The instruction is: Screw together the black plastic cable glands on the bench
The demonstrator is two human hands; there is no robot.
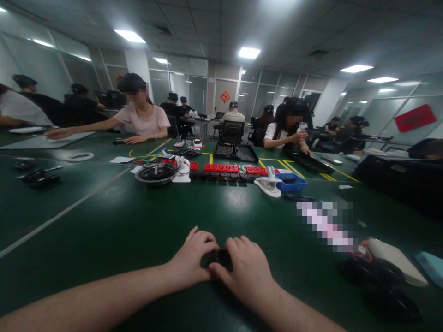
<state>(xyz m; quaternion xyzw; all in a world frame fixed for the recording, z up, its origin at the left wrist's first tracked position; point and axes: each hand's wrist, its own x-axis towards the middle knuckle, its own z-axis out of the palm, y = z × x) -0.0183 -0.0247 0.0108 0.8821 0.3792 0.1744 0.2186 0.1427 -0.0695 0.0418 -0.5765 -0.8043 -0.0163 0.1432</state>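
My left hand (191, 258) and my right hand (247, 269) rest together on the dark green table (114, 221) near its front edge. Both curl around a small black object (223, 258) held between them; only a sliver of it shows and I cannot make out what it is. The fingers of both hands are bent and closed on it.
Red power strips (221, 168), a blue tray (291, 183), a white clamp (268, 184) and a round coil of cable (155, 173) lie mid-table. Black items (377, 272) and a white pad (394, 258) sit at the right. Co-workers sit across the table.
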